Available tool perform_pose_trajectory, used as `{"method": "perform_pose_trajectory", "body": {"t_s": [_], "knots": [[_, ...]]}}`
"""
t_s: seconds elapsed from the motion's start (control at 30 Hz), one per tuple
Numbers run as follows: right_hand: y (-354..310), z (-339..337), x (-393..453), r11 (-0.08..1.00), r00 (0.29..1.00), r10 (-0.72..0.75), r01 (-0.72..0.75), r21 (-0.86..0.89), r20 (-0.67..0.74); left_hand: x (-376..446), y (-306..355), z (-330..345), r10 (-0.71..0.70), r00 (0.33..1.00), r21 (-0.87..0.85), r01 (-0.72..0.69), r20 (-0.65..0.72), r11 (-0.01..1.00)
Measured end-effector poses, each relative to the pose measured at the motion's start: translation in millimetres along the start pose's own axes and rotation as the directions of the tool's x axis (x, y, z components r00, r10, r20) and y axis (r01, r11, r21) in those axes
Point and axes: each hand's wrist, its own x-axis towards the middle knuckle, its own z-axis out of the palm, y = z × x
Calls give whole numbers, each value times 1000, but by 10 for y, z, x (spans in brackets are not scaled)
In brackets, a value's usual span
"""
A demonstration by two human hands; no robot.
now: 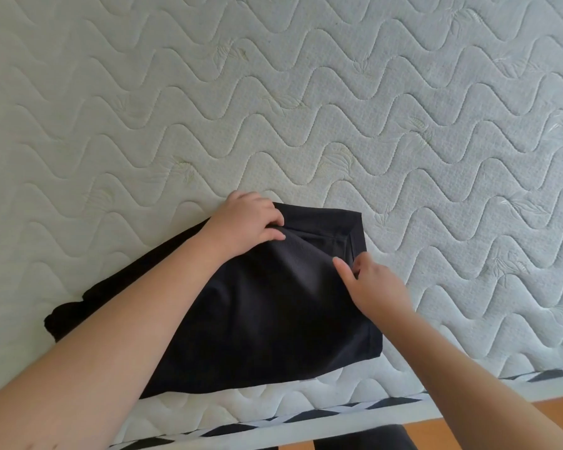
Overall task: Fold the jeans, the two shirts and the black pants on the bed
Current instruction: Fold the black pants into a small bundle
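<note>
Black pants: lying partly folded on the near part of the mattress, their lower edge close to the mattress border, a bunched end trailing off to the left.
Fold so far: a broad top layer lies doubled over, with a hemmed edge and corner showing at the far right; judged to be mid-fold, not finished.
Left hand: fingers curled over the far edge of the top layer, thumb underneath the cloth fold, so it grips the fabric.
Right hand: index finger and thumb closed on the right edge of the cloth near the hem, a light pinch; the other fingers are tucked out of sight.
Doing the step well: both hands should probably draw the top layer taut and even before laying it down, matching its edge to the hemmed edge beneath, then smooth outward so no ridge stays trapped.
Risk: the bunched left end may drag the fold askew if it is not straightened first.
Hidden: the left forearm covers much of the pants' left half, so the layers there cannot be counted.
Not in view: the jeans and the two shirts; their state cannot be told.
Hard to make out: a dark shape at the bottom edge, below the mattress, is cut off and unidentifiable.
</note>
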Motion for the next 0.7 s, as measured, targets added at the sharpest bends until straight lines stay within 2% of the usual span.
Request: {"method": "perform_pose_trajectory", "body": {"t_s": [0.07, 0.13, 0.27, 0.33, 0.4, 0.43, 0.47, 0.6, 0.7], "knots": [[24, 22, -32, 998, 998, -21, 18, 57, 56, -28, 42, 17, -2, 998, 97, -4, 61, 995], [48, 22, -38, 969, 992, -54, 23, 247, 118, -54, 64, 19, -13, 998, 112, 6, 64, 994], [118, -5, -42, 793, 991, -23, -61, 606, 129, -81, 155, -26, -25, 1000, 11, 24, 14, 1000], [158, -48, -67, 631, 984, -48, -106, 769, 174, -115, 220, -56, -21, 1000, -35, 21, 17, 999], [181, -101, -106, 362, 964, -129, -172, 916, 232, -175, 278, -90, -23, 999, -60, 25, 37, 998], [188, -131, -126, 260, 955, -172, -193, 946, 242, -205, 298, -105, -27, 998, -57, 30, 49, 998], [192, -155, -142, 223, 949, -198, -200, 954, 246, -228, 316, -119, -30, 998, -42, 32, 54, 999], [215, -134, -148, 277, 941, -198, -216, 936, 275, -251, 379, -115, -52, 996, -66, 57, 75, 996], [166, -117, -127, 407, 938, -218, -163, 899, 269, -210, 388, -45, -29, 998, -99, 34, 57, 995]]}}
